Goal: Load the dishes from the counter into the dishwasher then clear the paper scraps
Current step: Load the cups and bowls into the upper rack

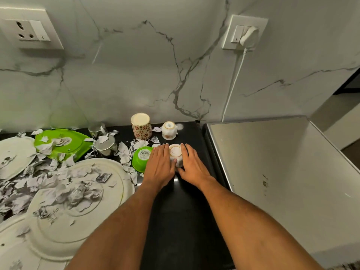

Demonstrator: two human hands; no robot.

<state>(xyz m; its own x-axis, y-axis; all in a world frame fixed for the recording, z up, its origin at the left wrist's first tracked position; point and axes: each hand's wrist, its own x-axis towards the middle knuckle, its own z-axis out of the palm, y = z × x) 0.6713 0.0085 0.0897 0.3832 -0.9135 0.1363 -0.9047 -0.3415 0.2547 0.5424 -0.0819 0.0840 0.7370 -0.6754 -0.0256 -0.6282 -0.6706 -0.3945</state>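
An upturned white cup [176,152] with a gold ring stands on the black counter [185,201]. My left hand [160,164] and my right hand [192,165] press against its two sides, fingers together. Just left of my left hand lies an upturned green bowl [140,157] with a barcode sticker. Behind stand an upturned red-flowered cup [141,125] and a second small white cup [169,130]. White plates [78,207], [13,152] and a green plate [60,142] lie at the left under torn paper scraps [64,193].
Two upturned steel tumblers [106,146], [96,129] stand among scraps behind the plates. A steel-topped appliance [272,162] adjoins the counter on the right. A marble wall [155,65] rises behind, with a plugged-in white cable [233,82].
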